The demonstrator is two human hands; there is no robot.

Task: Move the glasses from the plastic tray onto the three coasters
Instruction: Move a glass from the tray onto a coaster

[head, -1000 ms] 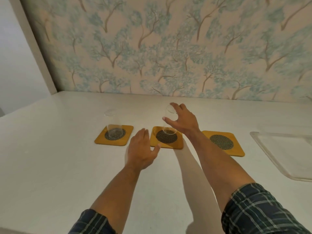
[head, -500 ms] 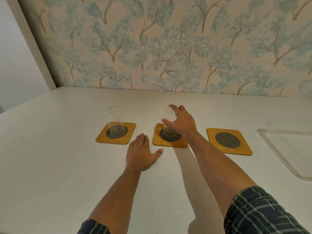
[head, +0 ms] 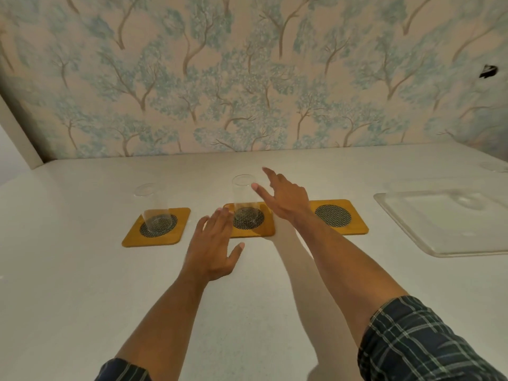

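Three yellow coasters with dark mesh centres lie in a row on the white counter. A clear glass [head: 154, 209] stands upright on the left coaster [head: 132, 237]. A second clear glass [head: 244, 195] stands upright on the middle coaster [head: 268, 229]. The right coaster [head: 357, 224] is bare. My right hand [head: 286, 198] hovers just right of the second glass, fingers spread, apart from it. In front of the middle coaster my left hand [head: 213, 243] rests flat and open, fingertips at the coaster's near-left edge. The clear plastic tray [head: 406, 218] lies at the right; I cannot tell whether a glass stands in it.
A wall with blue tree wallpaper [head: 247, 78] closes off the back of the counter. A small clear object [head: 493, 166] sits at the far right behind the tray. Bare counter surface stretches in front of the coasters and to the left.
My right hand set the second glass upright on the middle coaster and let go, fingers now spread beside it. My left hand stayed by the coaster's near edge.
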